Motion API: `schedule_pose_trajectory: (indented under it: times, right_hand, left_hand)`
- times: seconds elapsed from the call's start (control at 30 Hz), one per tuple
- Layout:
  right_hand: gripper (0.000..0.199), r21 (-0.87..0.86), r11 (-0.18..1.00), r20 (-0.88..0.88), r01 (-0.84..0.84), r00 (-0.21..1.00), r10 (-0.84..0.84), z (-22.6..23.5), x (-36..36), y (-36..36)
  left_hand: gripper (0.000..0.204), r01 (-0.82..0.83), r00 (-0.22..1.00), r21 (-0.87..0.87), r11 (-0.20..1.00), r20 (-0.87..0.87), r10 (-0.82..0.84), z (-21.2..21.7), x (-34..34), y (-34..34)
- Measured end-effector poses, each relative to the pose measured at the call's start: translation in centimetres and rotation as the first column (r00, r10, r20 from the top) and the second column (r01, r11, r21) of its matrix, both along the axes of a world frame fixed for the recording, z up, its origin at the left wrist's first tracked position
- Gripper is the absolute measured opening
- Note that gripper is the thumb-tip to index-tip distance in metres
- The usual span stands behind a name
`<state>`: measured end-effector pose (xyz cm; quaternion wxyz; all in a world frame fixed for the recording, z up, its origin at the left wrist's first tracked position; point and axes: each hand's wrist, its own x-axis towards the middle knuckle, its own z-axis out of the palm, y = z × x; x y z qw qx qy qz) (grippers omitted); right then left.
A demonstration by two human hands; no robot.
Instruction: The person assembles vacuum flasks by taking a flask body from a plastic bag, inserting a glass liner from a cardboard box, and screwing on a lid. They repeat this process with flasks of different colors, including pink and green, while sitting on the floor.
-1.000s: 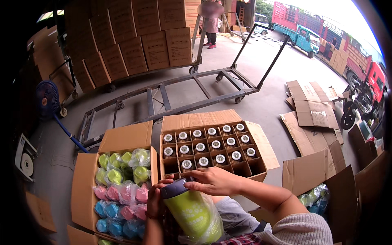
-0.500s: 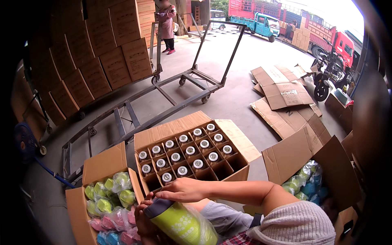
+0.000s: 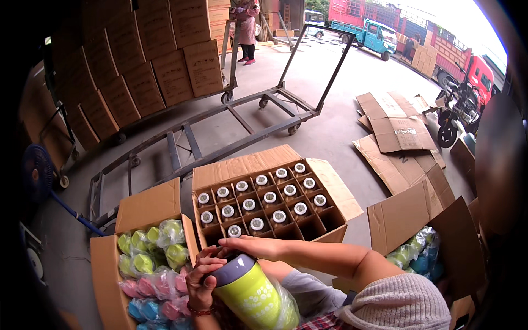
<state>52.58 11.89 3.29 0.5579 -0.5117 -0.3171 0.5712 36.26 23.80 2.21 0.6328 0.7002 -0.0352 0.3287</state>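
Bottle: green flask (image 3: 250,294) sits lower in your lap than before.
Left hand (image 3: 201,280): you clasp its body.
Right hand (image 3: 250,246): fingers closed on its grey lid (image 3: 231,269).

We see a grey concrete floor (image 3: 330,82), stacked cartons (image 3: 143,60) at ten o'clock, a metal trolley (image 3: 242,118) at twelve, and daylight over trucks (image 3: 440,47) at one.

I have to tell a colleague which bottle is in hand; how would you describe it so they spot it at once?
Start at the open divided carton of white-capped bottles in the middle. Just below its near edge, both hands hold the bottle. Unlike the upright capped ones, it lies tilted, lime green with a grey lid, half in clear plastic.
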Motion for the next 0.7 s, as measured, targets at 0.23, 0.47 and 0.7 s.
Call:
schedule_pose_trajectory:
  times: [0.23, 0.47, 0.7]
  right_hand:
    - [0.063, -0.031, 0.999, 0.023, -0.043, 0.999, 0.044, 0.0, 1.7, 0.9]
    - [0.053, -0.032, 0.993, -0.481, 0.116, 0.869, -0.118, -3.7, -0.5, 1.8]
    - [0.062, 0.021, 0.985, 0.669, -0.171, 0.735, 0.113, 2.8, 1.0, -1.8]
  left_hand:
    - [0.028, 0.024, 0.999, -0.299, 0.954, -0.037, -0.037, -1.3, -1.4, -0.4]
    - [0.026, -0.129, 0.942, 0.462, 0.877, -0.219, 0.254, 5.9, 1.2, -3.6]
    - [0.030, 0.206, 0.977, -0.390, 0.897, 0.134, -0.166, -4.2, -0.9, 0.4]
